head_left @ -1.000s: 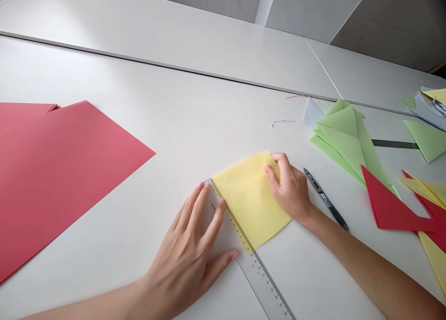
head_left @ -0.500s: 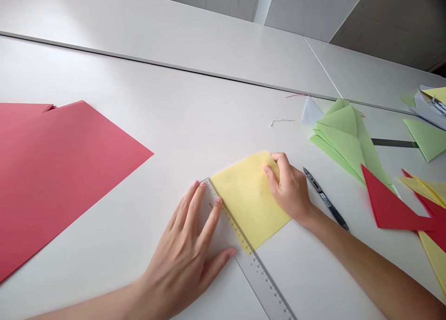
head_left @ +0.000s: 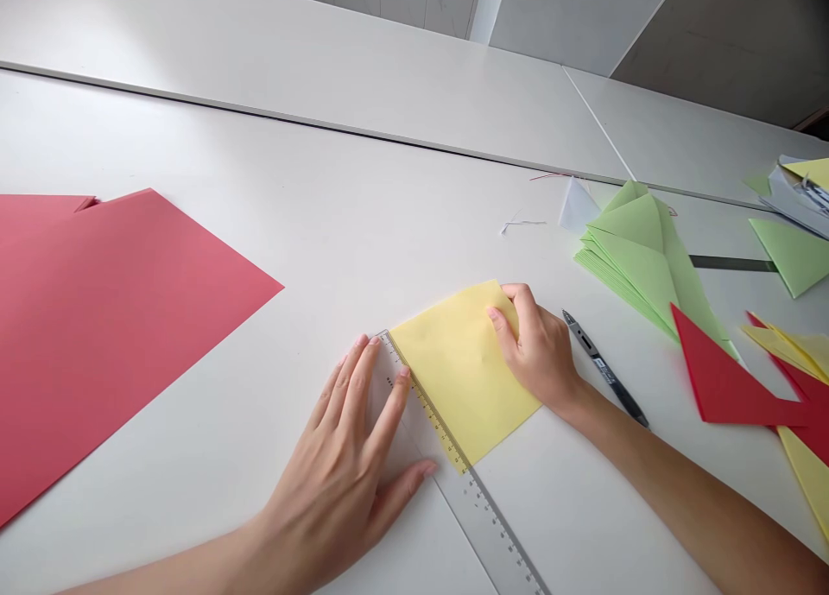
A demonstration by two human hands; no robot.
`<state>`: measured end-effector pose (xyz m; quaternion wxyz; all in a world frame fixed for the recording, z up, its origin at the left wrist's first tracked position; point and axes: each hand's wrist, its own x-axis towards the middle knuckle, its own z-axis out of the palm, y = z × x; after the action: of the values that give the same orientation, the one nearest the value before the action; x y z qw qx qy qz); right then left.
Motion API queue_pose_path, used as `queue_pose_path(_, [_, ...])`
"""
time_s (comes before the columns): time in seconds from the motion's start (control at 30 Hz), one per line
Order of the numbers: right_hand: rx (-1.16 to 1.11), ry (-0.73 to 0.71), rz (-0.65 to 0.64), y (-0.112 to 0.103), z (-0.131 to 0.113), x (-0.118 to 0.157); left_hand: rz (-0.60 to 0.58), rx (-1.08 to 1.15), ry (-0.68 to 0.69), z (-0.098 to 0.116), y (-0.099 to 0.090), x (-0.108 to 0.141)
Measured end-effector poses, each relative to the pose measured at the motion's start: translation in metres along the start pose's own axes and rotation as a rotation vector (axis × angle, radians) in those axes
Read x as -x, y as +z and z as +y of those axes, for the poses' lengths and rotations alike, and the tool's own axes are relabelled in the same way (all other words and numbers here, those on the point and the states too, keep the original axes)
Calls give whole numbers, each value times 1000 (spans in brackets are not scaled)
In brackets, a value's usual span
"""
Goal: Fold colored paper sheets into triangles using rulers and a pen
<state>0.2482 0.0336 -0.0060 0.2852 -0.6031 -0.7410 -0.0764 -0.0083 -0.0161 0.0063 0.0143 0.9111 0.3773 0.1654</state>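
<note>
A yellow paper (head_left: 453,370) lies on the white table, its left edge under a clear ruler (head_left: 476,500) that runs diagonally toward the bottom of the view. My left hand (head_left: 353,448) rests on the ruler with its fingers spread, the fingertips near the ruler's upper end. At the paper's upper right edge, my right hand (head_left: 534,344) pinches the paper between thumb and fingers. A dark pen (head_left: 605,369) lies just right of my right hand, touching neither hand.
Large red sheets (head_left: 136,319) cover the left side. Folded green papers (head_left: 648,258) are stacked at the right, beside red pieces (head_left: 731,379) and yellow pieces (head_left: 803,474). White thread (head_left: 523,224) lies beyond the yellow paper.
</note>
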Motion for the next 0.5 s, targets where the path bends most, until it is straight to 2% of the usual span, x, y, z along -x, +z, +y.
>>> queue_pose_path(0.5, [-16,-4,7,0,0,0,-8,2,16,0,0,-2])
